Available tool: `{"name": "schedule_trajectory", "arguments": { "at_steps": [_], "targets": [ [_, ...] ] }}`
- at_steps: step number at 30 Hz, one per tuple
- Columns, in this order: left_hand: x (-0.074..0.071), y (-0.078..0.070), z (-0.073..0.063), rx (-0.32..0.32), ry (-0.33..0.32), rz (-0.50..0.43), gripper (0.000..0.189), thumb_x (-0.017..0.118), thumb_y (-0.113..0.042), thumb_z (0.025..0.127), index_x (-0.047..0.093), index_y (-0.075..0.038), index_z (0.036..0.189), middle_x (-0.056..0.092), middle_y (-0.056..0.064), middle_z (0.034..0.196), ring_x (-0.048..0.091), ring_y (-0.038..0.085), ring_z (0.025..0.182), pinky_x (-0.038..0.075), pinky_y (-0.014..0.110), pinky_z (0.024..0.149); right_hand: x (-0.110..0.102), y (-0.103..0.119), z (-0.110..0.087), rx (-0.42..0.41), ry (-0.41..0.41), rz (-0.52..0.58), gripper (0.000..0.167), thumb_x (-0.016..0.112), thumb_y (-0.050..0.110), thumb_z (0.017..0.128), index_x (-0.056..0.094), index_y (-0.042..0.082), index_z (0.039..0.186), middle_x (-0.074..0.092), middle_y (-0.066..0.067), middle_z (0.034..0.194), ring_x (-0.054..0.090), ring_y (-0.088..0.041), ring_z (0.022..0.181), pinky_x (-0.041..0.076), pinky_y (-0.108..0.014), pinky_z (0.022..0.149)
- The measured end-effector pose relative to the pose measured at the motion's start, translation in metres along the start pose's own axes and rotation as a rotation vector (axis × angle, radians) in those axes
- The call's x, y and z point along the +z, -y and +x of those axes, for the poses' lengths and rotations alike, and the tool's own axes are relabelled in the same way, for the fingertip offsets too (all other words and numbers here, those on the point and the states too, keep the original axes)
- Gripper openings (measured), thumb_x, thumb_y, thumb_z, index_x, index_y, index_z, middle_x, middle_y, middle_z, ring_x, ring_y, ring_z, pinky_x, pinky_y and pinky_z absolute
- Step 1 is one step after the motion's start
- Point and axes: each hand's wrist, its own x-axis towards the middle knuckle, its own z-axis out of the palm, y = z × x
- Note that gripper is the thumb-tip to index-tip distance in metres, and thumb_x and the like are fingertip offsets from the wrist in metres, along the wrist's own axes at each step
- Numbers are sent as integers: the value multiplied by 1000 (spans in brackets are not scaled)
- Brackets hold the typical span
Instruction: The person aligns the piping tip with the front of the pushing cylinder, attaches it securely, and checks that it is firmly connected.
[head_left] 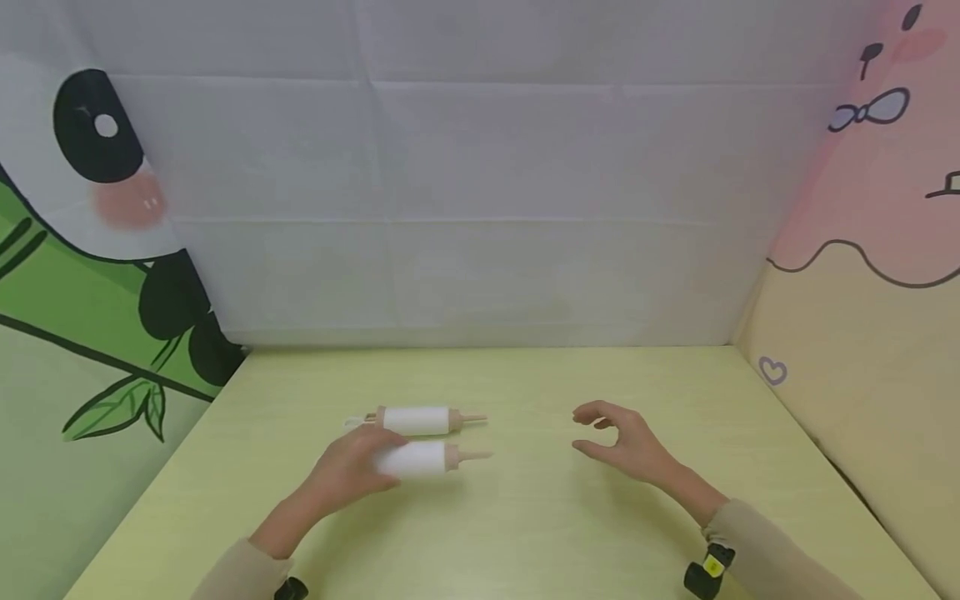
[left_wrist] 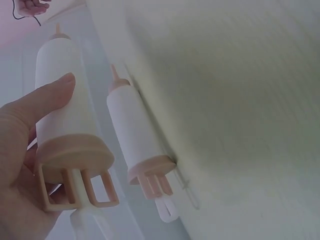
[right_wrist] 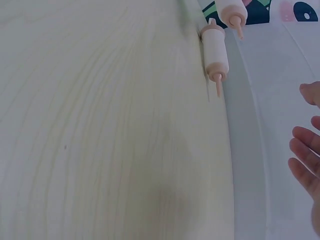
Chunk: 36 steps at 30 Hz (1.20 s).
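Observation:
My left hand grips a white icing syringe with a peach end cap and a thin nozzle pointing right. In the left wrist view the thumb lies along its barrel, and peach finger loops and a white plunger show at the back end. Just behind it, a second syringe of the same make lies on the table, its nozzle also to the right. My right hand hovers over the table to the right of both nozzles, thumb and fingers spread apart and holding nothing.
The pale yellow wooden table runs back to a white cloth wall. Side panels with cartoon pictures stand at the left and right. A dark camera is strapped to the right wrist.

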Motion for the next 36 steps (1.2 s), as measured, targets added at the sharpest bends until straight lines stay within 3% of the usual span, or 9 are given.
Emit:
{"name": "schedule_trajectory", "arguments": {
  "at_steps": [9,16,28,36],
  "targets": [
    [9,8,-13,-25,27,-21,49,85,-12,51,65,-10,95,66,4,95,61,25,87,51,39,70,-5,-4,-6,36,-14,0,30,72,12,77,60,11,104,64,0,100,59,-10,91,51,-37,75],
    [18,6,-15,-28,106,-63,46,83,-10,53,65,-8,96,65,4,94,59,22,86,50,36,74,-1,-1,-7,41,-12,-22,31,72,3,75,60,3,103,64,-8,98,60,-22,88,51,-38,73],
    [25,3,-15,-43,203,-52,45,83,-13,54,65,-8,96,65,4,94,59,22,86,49,34,74,-2,-5,-10,69,10,23,28,72,17,78,61,14,103,63,4,100,60,-18,91,51,-38,75],
    [27,4,-18,-57,230,-65,45,84,-15,55,65,-8,96,66,3,94,60,21,87,49,35,75,0,-4,-9,49,7,18,26,71,15,79,61,12,103,63,4,99,60,-18,89,51,-37,75]
  ]
}}
